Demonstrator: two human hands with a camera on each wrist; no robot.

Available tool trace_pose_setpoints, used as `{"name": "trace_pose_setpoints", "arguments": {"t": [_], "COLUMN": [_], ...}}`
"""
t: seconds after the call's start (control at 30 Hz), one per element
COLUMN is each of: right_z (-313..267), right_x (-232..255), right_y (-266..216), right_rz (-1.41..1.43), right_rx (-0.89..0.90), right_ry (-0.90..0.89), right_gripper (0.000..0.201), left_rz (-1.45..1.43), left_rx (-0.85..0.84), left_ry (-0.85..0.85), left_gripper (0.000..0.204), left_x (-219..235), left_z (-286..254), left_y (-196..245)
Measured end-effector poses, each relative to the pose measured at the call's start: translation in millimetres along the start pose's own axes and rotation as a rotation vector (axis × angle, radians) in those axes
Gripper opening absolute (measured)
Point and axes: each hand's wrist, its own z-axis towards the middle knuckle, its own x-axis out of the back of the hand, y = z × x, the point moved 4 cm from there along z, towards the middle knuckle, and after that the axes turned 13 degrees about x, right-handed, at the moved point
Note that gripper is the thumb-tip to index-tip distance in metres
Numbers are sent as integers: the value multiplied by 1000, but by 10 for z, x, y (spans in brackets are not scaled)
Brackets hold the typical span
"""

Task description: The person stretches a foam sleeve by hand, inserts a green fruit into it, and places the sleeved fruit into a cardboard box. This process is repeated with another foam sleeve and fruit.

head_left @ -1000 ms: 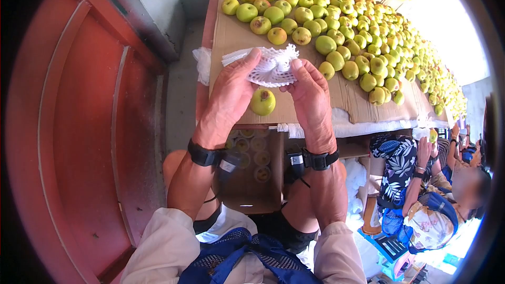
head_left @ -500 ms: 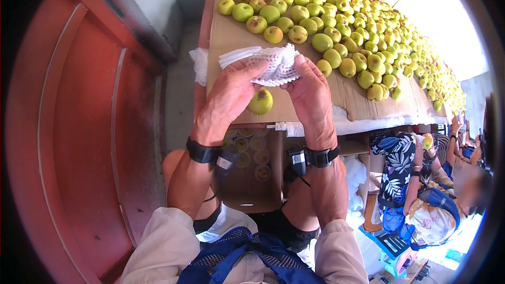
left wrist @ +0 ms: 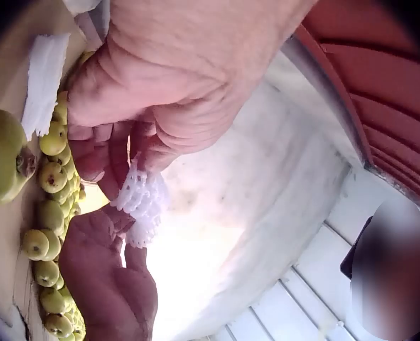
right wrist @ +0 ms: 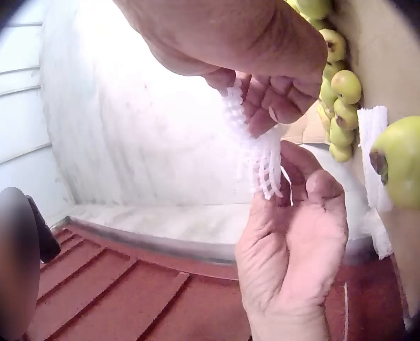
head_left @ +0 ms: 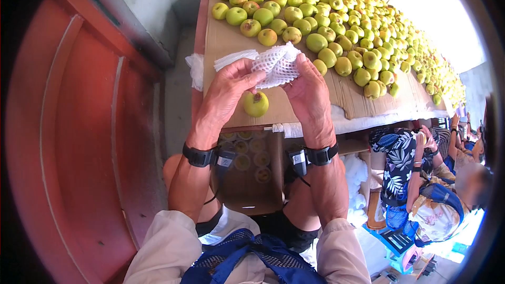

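A white foam fruit net (head_left: 277, 65) is held up over the cardboard-covered table, its mesh spread between both hands. My left hand (head_left: 225, 93) pinches its left edge between thumb and fingers. At the opposite edge, my right hand (head_left: 309, 94) grips it with the thumb on top. In the right wrist view the net (right wrist: 256, 145) hangs between the two hands, with a loose strand at its lower end. One green apple (head_left: 256, 104) with a brown blemish sits on the cardboard just below the hands. Beyond the left hand lies a flat white stack of folded nets (head_left: 235, 59).
Many green apples (head_left: 342, 37) cover the far and right parts of the table. Below its front edge, a cardboard box (head_left: 247, 194) holds netted apples. A red panelled door (head_left: 79, 126) is at the left. Another person (head_left: 436, 205) sits at the right.
The net looks more spread and turned, its mesh facing up more. My left thumb has shifted along its edge and the left hand sits slightly lower. The view has drifted a little.
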Motion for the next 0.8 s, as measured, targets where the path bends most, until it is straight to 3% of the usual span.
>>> {"name": "trace_pose_setpoints", "arguments": {"t": [0.13, 0.23, 0.43, 0.73, 0.8], "right_z": [14, 2, -10, -33, -43], "right_x": [7, 6, 38, -42, -72], "right_y": [38, 61, 102, 112, 94], "right_rz": [86, 139, 160, 168, 171], "right_rx": [-46, -84, -114, -137, -134], "right_ry": [-54, -104, -80, -76, -85], "right_gripper": [32, 38, 38, 32, 32], "left_rz": [-201, -470, -635, -497, -482], "left_rx": [25, 70, 51, 101, 118], "left_ry": [-51, -234, -244, -94, -137], "left_gripper": [17, 22, 31, 32, 32], "left_x": [47, 5, -89, 110, 119], "left_z": [47, 59, 8, 113, 97], "left_y": [-72, -108, -27, -210, -201]}}
